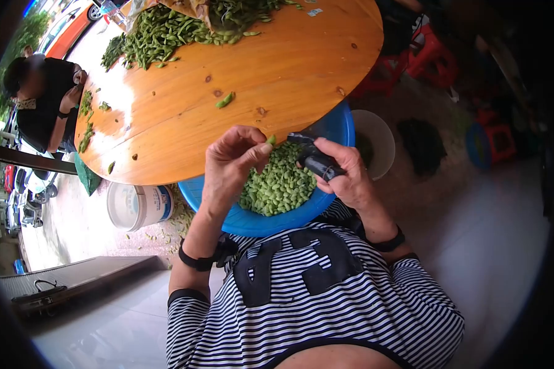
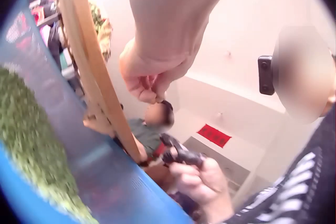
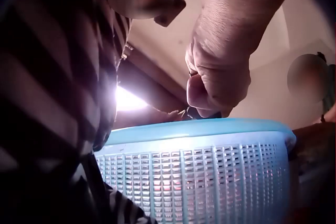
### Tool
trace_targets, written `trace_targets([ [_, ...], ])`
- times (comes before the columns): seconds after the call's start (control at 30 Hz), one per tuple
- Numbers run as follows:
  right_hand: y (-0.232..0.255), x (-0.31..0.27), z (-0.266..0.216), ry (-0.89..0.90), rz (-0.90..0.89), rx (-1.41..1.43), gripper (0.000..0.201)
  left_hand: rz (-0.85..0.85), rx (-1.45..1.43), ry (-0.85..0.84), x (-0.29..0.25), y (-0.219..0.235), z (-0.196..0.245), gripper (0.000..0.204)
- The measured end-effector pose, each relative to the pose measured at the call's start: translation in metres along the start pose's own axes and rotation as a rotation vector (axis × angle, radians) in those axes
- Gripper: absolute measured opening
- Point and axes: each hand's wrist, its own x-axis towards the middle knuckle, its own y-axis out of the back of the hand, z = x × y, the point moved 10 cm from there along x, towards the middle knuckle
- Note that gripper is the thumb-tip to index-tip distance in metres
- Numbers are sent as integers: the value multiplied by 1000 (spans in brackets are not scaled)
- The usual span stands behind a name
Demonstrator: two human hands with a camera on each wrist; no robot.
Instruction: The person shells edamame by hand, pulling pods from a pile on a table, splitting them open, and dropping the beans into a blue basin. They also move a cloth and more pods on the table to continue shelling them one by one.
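Note:
Over a blue plastic basket (image 1: 258, 229) of shelled green beans (image 1: 280, 184), my left hand (image 1: 228, 161) pinches a green bean pod (image 1: 271, 140) between thumb and fingers. My right hand (image 1: 349, 179) grips a black tool (image 1: 324, 166) that looks wrapped in tape, its narrow end angled toward the pod. In the left wrist view the same black tool (image 2: 181, 154) points up from the right fist. The right wrist view shows my right hand (image 3: 220, 79) just above the basket's rim (image 3: 199, 129), largely hiding the tool.
A wooden table (image 1: 289, 67) bears a heap of bean pods (image 1: 172, 34), one loose pod (image 1: 225, 99) and scraps. Below stand a white bucket (image 1: 135, 206) on the left and a pale tub (image 1: 385, 144) on the right. Another person (image 1: 49, 101) sits across the table; red stools (image 1: 434, 58) stand behind.

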Motion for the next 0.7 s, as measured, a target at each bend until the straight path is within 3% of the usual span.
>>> trace_targets([
  [0.03,-4,1,-1,-3,3,-1,30,3,-22,17,-4,-7,-6,7],
  [0.1,-12,2,9,-153,5,287,31,32,-36,1,-6,-15,-16,7],
  [0.37,-10,1,17,-138,-6,267,34,86,58,-105,-13,-25,-10,8],
  [0.43,-8,1,21,-125,-17,252,36,107,208,-196,-15,-26,-2,10],
  [0.57,-6,2,23,-118,16,270,40,102,164,-171,-18,-26,-4,11],
  [0.63,-6,0,25,-128,25,300,40,95,-3,-51,-15,-23,-15,11],
  [0.7,-6,-2,21,-85,12,403,39,116,75,-122,-17,-27,-9,13],
])
